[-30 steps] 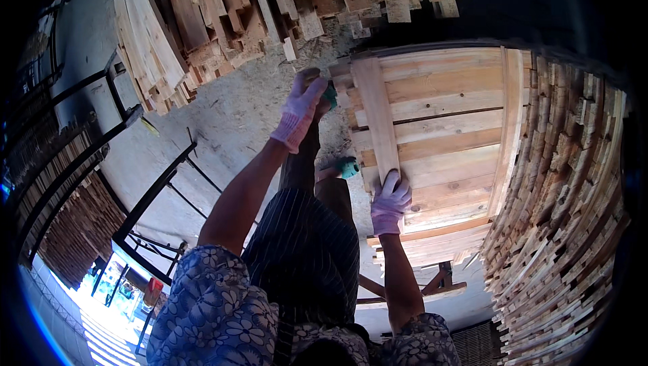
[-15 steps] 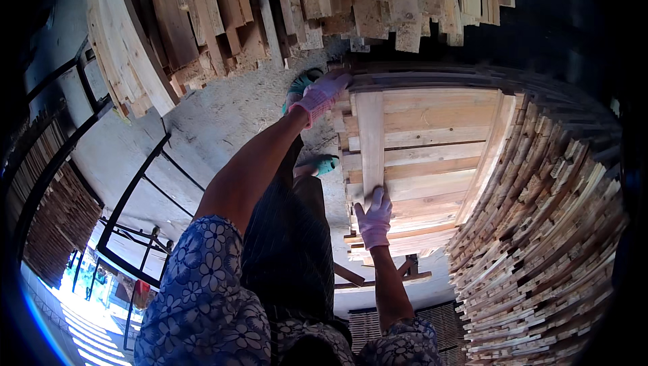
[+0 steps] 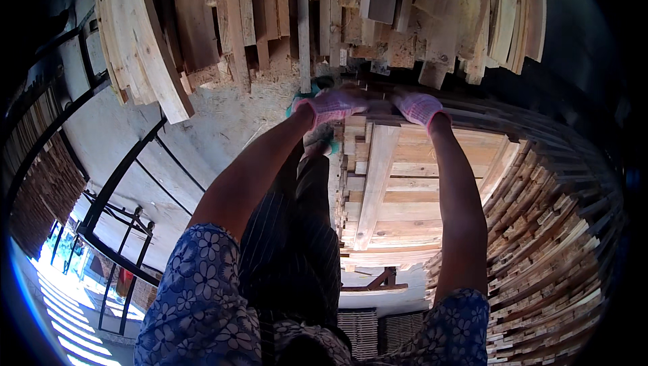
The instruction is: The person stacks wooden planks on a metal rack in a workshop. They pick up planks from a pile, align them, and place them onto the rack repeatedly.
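A pile of slatted wooden panels (image 3: 412,211) lies before me, made of pale boards side by side. One loose pale board (image 3: 376,187) rests across the top panel, tilted, near its left edge. My left hand (image 3: 336,107), in a pink-and-white glove, is at the pile's far left corner, its fingers smeared by motion. My right hand (image 3: 420,108), gloved alike, is beside it at the far edge, over dark wood strips. Its fingertips blend into the shadow there. Whether either hand grips a piece of wood cannot be made out.
Long boards are stacked (image 3: 270,21) along the far side, their ends facing me. A tall stack of slatted wood (image 3: 540,251) curves along the right. Black metal frames (image 3: 121,170) stand at left on the concrete floor (image 3: 223,129). My sandalled feet are beside the pile.
My right hand has left the loose board's near end and moved to the far edge beside my left hand. The board now lies tilted. My view has shifted slightly.
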